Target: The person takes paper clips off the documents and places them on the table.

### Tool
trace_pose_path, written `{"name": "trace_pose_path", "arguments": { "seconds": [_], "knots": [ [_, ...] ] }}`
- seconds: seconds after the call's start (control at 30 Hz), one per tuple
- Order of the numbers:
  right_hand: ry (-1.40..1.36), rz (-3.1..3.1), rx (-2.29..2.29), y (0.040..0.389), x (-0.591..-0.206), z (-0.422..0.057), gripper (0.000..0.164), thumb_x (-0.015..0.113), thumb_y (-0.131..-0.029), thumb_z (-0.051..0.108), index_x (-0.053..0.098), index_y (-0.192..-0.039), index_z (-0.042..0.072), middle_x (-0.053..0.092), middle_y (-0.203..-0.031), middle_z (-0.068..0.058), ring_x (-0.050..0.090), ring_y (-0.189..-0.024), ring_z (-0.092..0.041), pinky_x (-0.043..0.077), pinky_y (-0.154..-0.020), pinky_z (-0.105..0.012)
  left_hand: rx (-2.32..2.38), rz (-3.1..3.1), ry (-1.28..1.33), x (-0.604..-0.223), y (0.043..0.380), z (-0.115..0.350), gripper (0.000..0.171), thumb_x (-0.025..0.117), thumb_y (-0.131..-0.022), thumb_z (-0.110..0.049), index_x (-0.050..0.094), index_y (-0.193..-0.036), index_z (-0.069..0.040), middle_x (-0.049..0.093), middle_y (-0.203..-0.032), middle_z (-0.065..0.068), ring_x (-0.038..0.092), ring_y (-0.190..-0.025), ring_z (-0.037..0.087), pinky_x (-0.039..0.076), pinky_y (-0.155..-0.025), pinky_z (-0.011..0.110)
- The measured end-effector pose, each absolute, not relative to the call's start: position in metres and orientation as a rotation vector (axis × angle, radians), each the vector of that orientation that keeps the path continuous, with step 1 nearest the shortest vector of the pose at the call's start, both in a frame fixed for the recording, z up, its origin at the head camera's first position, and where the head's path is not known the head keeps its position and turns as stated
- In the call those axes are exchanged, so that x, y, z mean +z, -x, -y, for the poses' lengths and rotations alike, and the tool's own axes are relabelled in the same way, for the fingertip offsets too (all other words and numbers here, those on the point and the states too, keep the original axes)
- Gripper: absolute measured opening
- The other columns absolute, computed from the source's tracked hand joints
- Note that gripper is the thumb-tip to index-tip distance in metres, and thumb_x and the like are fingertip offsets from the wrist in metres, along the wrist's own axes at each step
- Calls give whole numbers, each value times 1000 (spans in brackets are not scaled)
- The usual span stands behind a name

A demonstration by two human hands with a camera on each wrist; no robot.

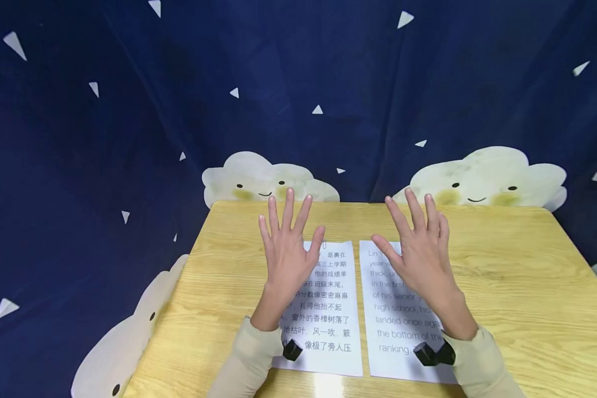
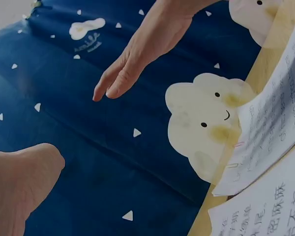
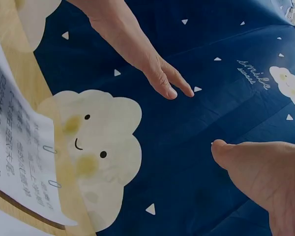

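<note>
Head view: the left hand [image 1: 288, 255] is hovering over the Chinese sheet [image 1: 325, 309], the right hand [image 1: 424, 257] over the English sheet [image 1: 393, 312]. Both sheets are lying side by side at the middle of the table [image 1: 507, 265], a narrow gap parting them. Both hands are standing open, fingers straight and spread, gripping nothing. A cloth [image 1: 278, 66] is hanging beyond the table's far edge.

Left wrist view: the right hand is pointing forward, raised off the table. Only part of the left hand is showing; its fingers cannot be judged here. Clips [image 2: 233, 165] are sitting on the English sheet's end toward the table's far edge.

Right wrist view: the left hand is likewise showing raised off the table, fingers extended. The right hand is only partly showing. In my judgement, good form is calling for level, relaxed hands clear of both sheets; careless contact is risking sliding or creasing the paper
</note>
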State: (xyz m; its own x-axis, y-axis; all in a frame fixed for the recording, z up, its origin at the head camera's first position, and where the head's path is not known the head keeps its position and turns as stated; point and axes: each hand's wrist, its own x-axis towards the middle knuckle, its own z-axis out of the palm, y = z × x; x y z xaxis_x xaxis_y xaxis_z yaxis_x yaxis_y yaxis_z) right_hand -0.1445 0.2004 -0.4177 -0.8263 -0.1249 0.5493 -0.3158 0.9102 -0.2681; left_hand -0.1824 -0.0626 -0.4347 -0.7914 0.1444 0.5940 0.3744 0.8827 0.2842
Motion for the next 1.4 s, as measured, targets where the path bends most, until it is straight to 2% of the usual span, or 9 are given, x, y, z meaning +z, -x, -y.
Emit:
{"name": "trace_pose_path", "arguments": {
  "seconds": [0.23, 0.4, 0.57, 0.67, 0.9, 1.0, 1.13, 1.23, 1.4],
  "knots": [
    [-301, 2604, 493, 149, -425, -202, 81, 65, -99, 49, 27, -166, 26, 13, -174, -13, 0, -160, -41, 11, -119, -71, -630, 2505, 421, -445, 194, 59, 65, 42, -107, -56, 25, -166, -36, 6, -176, -2, -11, -161, 31, 1, -122, 69],
    [-335, 2619, 496, 154, -435, -200, 79, 64, -99, 50, 30, -165, 24, 17, -172, -15, 3, -159, -42, 13, -118, -70, -697, 2546, 407, -460, 199, 63, 64, 46, -107, -53, 31, -165, -30, 7, -176, -1, -11, -161, 32, 0, -123, 69],
    [-399, 2616, 490, 159, -445, -198, 78, 65, -99, 49, 32, -164, 21, 21, -171, -17, 8, -158, -44, 17, -116, -69, -828, 2595, 365, -478, 205, 73, 65, 45, -108, -52, 29, -166, -27, 5, -176, -1, -10, -161, 32, -1, -124, 66],
    [-413, 2613, 506, 161, -449, -198, 77, 66, -100, 48, 33, -164, 19, 22, -170, -18, 10, -157, -45, 17, -116, -69, -978, 2619, 361, -484, 212, 78, 65, 46, -109, -49, 27, -167, -25, 10, -176, 4, -1, -162, 33, 3, -124, 64],
    [-397, 2637, 537, 160, -453, -198, 76, 64, -101, 46, 32, -164, 17, 22, -170, -20, 11, -157, -45, 18, -116, -69, -1262, 2648, 274, -486, 226, 93, 64, 57, -108, -36, 32, -164, -19, 39, -164, 15, 34, -151, 37, 25, -122, 60],
    [-400, 2640, 538, 160, -455, -199, 75, 64, -102, 45, 33, -164, 16, 23, -169, -20, 12, -157, -46, 18, -116, -69, -1343, 2656, 213, -490, 233, 100, 60, 59, -107, -33, 38, -161, -15, 50, -153, 20, 46, -142, 41, 39, -114, 57],
    [-399, 2650, 541, 160, -458, -200, 75, 64, -102, 45, 32, -164, 15, 23, -169, -21, 13, -156, -47, 18, -117, -69, -1384, 2648, 192, -496, 240, 107, 54, 62, -106, -27, 47, -154, -8, 61, -134, 25, 59, -122, 41, 52, -100, 52],
    [-393, 2660, 545, 160, -459, -200, 75, 64, -102, 44, 33, -163, 15, 24, -169, -21, 13, -156, -47, 18, -117, -69, -1343, 2673, 188, -500, 243, 111, 53, 63, -105, -25, 49, -152, -5, 65, -122, 23, 64, -108, 35, 55, -91, 48],
    [-413, 2676, 553, 162, -458, -198, 74, 63, -103, 44, 32, -164, 15, 24, -169, -21, 12, -157, -47, 16, -118, -69, -1235, 2750, 116, -509, 242, 120, 53, 65, -103, -24, 52, -149, -2, 65, -106, 14, 60, -92, 26, 51, -77, 40]
  ]
}}
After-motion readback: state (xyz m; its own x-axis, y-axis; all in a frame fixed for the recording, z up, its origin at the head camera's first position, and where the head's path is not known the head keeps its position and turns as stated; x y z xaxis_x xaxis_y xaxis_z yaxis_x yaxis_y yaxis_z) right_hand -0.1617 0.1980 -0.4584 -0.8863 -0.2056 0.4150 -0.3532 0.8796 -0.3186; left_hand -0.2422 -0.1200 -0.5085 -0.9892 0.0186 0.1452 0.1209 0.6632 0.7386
